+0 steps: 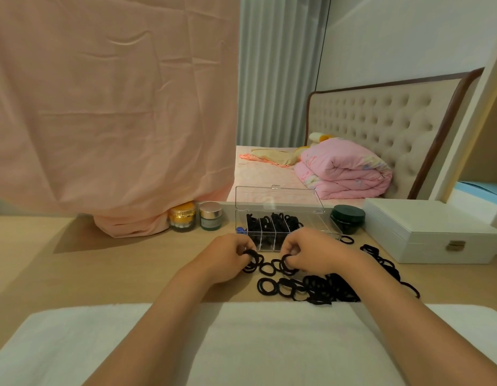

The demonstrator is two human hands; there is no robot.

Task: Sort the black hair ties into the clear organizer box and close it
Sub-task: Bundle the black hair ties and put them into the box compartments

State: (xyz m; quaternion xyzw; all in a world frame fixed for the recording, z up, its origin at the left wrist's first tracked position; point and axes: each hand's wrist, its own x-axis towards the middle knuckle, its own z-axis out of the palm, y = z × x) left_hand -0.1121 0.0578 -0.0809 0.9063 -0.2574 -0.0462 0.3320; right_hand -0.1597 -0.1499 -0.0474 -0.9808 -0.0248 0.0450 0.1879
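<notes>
While the box (280, 218) is part full with its lid up, lots of ties (319, 288) remain on the desk (102, 263); left hand (228, 257) and right hand (311, 253) each pinch some.

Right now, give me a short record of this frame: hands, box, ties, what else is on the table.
left hand: grips a few ties by the box front
right hand: pinches one of the ties
box: lid up, left compartments hold ties, right end looks bare
loose ties: many on the table, mostly right of the hands
other: gold jar and silver-lidded jar left of box, dark jar and white case right, white towel near edge
</notes>
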